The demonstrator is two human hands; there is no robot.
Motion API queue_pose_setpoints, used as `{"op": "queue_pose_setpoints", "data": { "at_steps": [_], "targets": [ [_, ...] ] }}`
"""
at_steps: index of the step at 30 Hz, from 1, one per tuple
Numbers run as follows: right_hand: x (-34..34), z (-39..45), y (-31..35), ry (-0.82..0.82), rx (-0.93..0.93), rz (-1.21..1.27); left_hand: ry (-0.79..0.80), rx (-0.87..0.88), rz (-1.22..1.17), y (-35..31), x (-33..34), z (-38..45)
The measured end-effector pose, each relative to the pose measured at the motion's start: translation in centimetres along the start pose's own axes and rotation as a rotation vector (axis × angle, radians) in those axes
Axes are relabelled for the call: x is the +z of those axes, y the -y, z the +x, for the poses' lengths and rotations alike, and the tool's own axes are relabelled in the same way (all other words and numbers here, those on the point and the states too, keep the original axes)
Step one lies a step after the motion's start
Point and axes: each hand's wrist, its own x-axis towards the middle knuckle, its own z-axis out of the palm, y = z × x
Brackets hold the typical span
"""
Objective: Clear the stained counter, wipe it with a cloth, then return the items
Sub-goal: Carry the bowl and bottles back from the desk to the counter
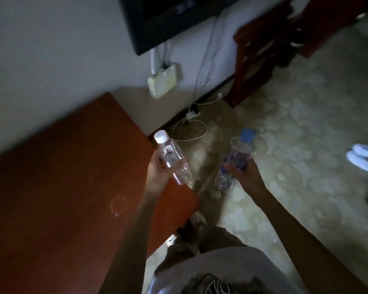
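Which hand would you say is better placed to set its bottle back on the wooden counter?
Left, probably: the left hand holds the white-capped bottle right over the counter edge; the right hand is over the floor.

Bare stained counter [62,187], cables [191,128] cluttering floor beyond

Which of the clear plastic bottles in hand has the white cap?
The clear plastic bottle with the white cap, held in the left hand beside the reddish-brown counter. The right hand holds blue-capped bottles.
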Motion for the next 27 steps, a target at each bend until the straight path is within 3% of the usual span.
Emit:
{"op": "queue_pose_setpoints", "data": {
  "at_steps": [13,20,27],
  "targets": [
    [-27.5,-0.6,-7.0,-0.528,0.125,0.178,0.52,-0.025,0.25,-5.0,34.1,3.7],
    [-45.8,5.4,-7.8,-0.627,0.142,0.194,0.627,0.016,0.29,-8.9,55.7,6.3],
    [-59.2,14.7,-6.0,-0.721,0.088,0.257,0.738,0.069,0.377,-13.9,71.8,13.1]
  ]
}}
